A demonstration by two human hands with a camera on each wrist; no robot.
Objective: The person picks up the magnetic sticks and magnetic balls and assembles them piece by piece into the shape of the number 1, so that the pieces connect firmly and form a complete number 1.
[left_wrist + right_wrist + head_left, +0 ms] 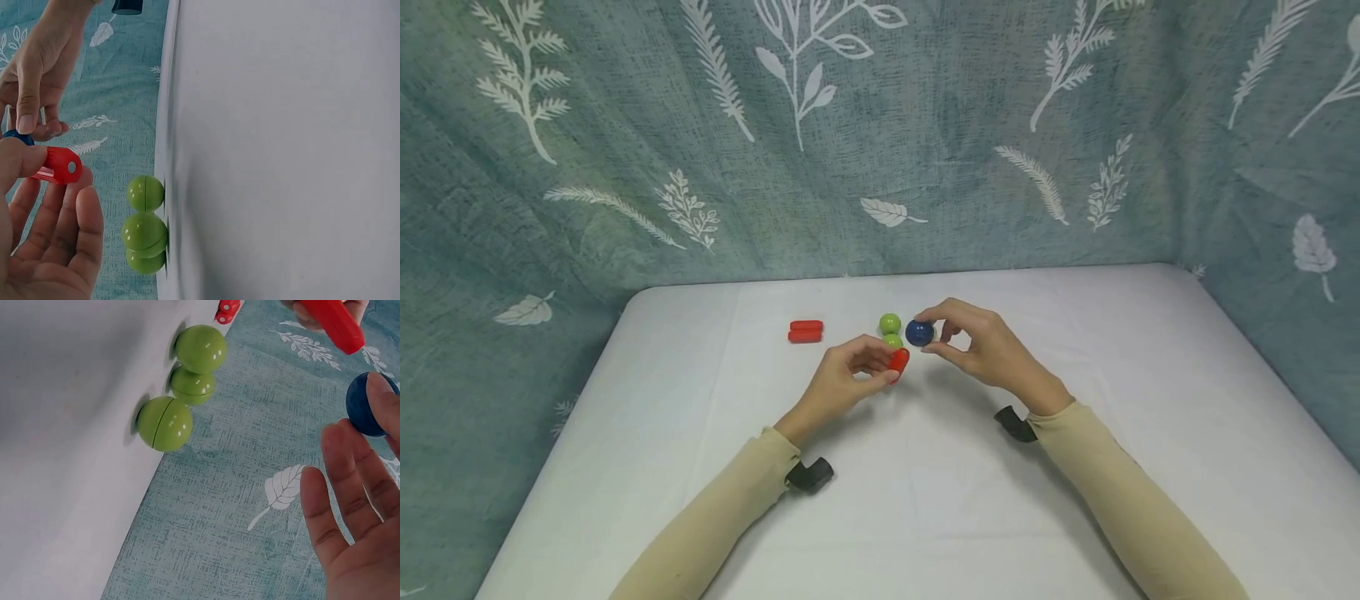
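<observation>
Between the thumb and fingers of my left hand (838, 379) is a short red rod (898, 362), held up over the table. A round grey disc shows in the rod's end (72, 167) in the left wrist view. My right hand (988, 342) pinches a glossy blue ball (919, 333) between thumb and fingertips, close to the rod. Several green balls (200, 349) rest on the table behind the hands, bunched together. In the head view, the nearer green ball (892, 341) is partly covered by my left hand.
Two more red rods (806, 331) lie side by side on the white table (865, 517), left of the green balls. A patterned green cloth (880, 167) hangs behind the table. Dark mounts (811, 475) sit at both wrists, beside the beige sleeves.
</observation>
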